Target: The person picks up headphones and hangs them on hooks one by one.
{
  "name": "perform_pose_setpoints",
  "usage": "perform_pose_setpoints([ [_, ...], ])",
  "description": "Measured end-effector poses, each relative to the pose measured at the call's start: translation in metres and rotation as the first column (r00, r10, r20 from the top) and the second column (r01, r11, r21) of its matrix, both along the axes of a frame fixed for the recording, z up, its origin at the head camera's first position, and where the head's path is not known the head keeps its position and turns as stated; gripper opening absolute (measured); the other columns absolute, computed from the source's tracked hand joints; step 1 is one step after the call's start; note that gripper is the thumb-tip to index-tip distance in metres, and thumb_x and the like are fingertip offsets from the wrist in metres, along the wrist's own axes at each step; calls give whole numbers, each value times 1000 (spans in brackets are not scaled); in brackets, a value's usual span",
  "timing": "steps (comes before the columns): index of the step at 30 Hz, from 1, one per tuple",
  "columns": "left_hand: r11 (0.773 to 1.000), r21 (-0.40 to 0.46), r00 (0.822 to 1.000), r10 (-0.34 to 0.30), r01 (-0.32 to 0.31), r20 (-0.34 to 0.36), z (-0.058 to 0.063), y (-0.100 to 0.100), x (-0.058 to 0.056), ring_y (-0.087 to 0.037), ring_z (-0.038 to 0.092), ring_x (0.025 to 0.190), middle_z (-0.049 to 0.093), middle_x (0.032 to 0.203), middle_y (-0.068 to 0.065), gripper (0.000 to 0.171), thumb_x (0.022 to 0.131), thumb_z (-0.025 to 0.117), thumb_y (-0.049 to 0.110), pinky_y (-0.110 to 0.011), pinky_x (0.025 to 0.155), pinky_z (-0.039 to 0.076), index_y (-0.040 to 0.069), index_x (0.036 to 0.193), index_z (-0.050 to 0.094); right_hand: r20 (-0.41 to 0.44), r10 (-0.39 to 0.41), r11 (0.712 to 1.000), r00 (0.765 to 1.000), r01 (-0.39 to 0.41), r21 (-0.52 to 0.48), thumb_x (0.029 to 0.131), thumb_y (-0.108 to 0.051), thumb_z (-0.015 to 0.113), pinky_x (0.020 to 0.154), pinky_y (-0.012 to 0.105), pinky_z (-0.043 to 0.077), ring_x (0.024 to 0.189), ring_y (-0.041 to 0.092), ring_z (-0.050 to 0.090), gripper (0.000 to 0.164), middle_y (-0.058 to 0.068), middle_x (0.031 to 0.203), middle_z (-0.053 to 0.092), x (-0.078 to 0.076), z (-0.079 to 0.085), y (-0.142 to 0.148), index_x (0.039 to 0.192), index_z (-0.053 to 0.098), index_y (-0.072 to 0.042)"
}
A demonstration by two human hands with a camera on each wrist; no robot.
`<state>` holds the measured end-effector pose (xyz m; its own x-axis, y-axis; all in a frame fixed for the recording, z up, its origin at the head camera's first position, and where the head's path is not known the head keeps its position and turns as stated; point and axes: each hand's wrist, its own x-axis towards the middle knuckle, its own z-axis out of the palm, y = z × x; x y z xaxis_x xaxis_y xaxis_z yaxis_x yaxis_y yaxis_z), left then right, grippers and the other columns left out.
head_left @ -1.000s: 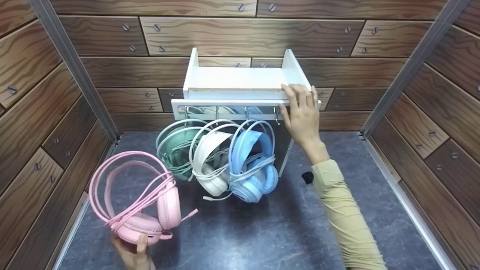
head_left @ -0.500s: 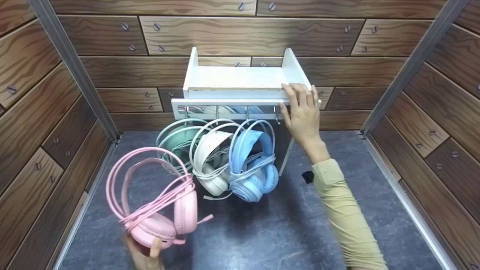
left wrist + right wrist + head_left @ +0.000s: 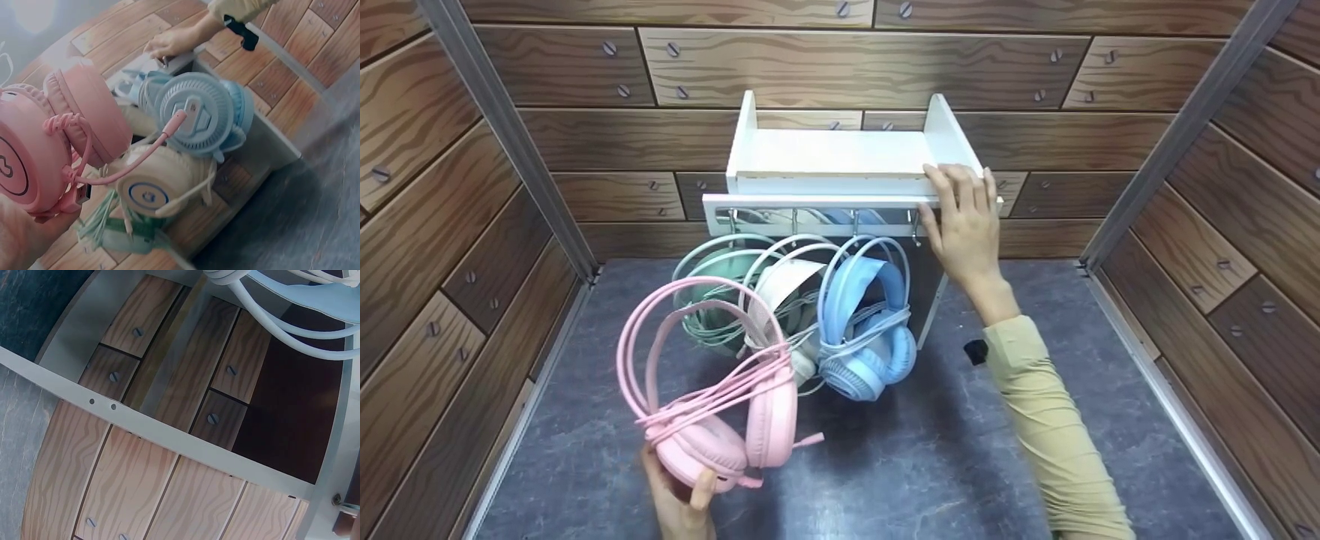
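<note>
My left hand holds a pink headset from below by one ear cup, its thumb on the cup's edge. The cable is wound round the headset; the boom microphone and USB plug show in the left wrist view. My right hand rests on the right end of a white headset rack, fingers fairly straight over its top edge. From the rack's hooks hang a green headset, a white headset and a blue headset. The pink headset partly hides the green and white ones.
The rightmost hook bears nothing, beside my right thumb. A small black item lies near the right sleeve. Wood-patterned walls enclose the dark marbled floor. The rack's white frame crosses the right wrist view.
My left hand has carried the pink headset rightward and slightly up the head view, bringing it in front of the green and white headsets. The right hand stays on the rack.
</note>
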<state>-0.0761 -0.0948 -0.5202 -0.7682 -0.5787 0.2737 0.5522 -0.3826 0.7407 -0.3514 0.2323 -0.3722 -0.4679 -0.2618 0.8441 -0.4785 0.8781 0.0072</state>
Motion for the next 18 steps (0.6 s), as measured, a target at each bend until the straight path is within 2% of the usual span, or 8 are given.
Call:
perform_pose_setpoints([
  [5,998,-1,998,-57,57,-36,3,7,-3,-21,62,102,60,117,-13,69,70,56,-13,-28,83,57,9,134,47,4,-1,1000,1000,1,0,105,-41,45,123,51,14,134,31,42,49,11,138,51,0,1,1,147,48,-17],
  [11,992,-17,992,-123,122,-31,6,15,-5,-20,63,102,60,118,-12,66,73,57,-11,-29,81,58,11,134,46,-2,2,1000,1000,-2,3,105,-41,44,123,51,14,134,31,42,49,12,138,50,0,0,1,147,47,-17],
  [18,978,-77,980,-197,196,-1,14,22,-9,-20,61,107,57,122,-11,64,76,61,-8,-29,89,55,12,134,44,-10,5,1000,1000,-5,-2,105,-41,45,123,52,16,134,31,43,48,12,137,51,0,-1,0,147,48,-17],
])
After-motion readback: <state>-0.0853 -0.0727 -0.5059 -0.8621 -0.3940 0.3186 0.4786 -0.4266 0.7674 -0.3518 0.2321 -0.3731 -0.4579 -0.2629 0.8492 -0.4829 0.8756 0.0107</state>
